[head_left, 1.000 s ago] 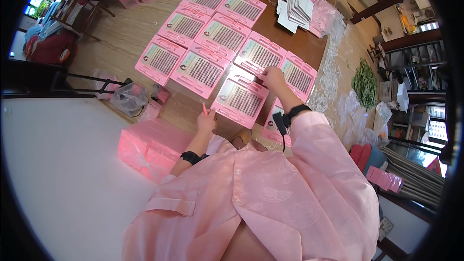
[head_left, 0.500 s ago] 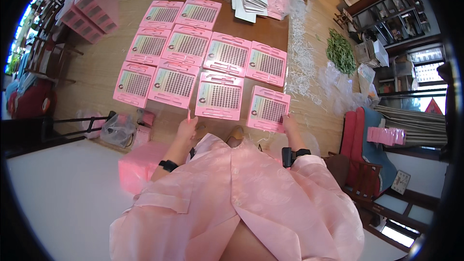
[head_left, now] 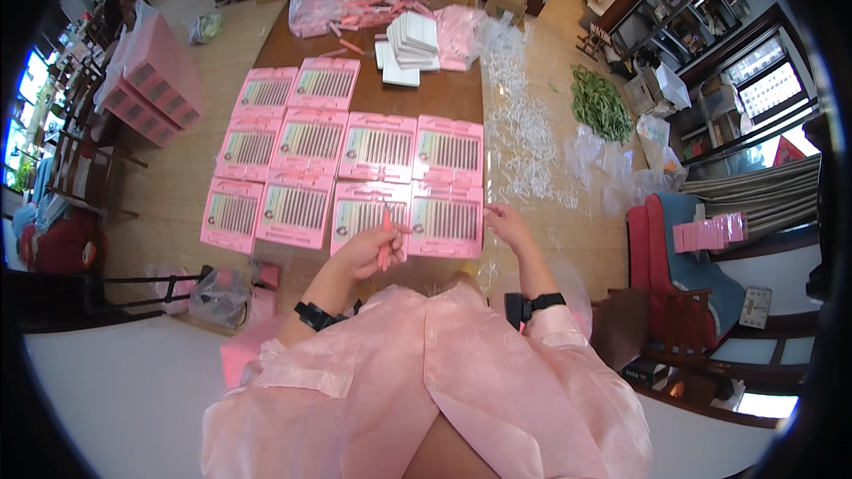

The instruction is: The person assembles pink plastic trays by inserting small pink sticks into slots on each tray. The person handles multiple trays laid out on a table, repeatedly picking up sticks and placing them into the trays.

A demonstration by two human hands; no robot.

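Observation:
Pink trays of false eyelashes [head_left: 309,144] lie in rows on the brown table, each with dark lash clusters under a clear cover. My left hand [head_left: 362,253] is closed around slim pink tweezers [head_left: 384,248], which point away from me over the near edge of a front tray [head_left: 371,204]. That hand hides part of this tray's lower right corner. Just right of it, another front tray [head_left: 446,222] sits against its neighbours. Beside this tray's right edge is my right hand [head_left: 508,223], fingers loosely bent and apart, holding nothing; whether a fingertip touches the edge I cannot tell.
White cards [head_left: 411,44] are stacked at the table's far end, near loose pink sticks [head_left: 377,11] and pink plastic bags [head_left: 459,35]. White shreds [head_left: 524,133] cover the floor on the right, by green leaves [head_left: 600,104]. Pink boxes [head_left: 155,80] stand at far left.
The front right tray has moved left and up against its neighbours, closing the gap. My left hand has moved right over the trays with the tweezers. My right hand has let go of the tray.

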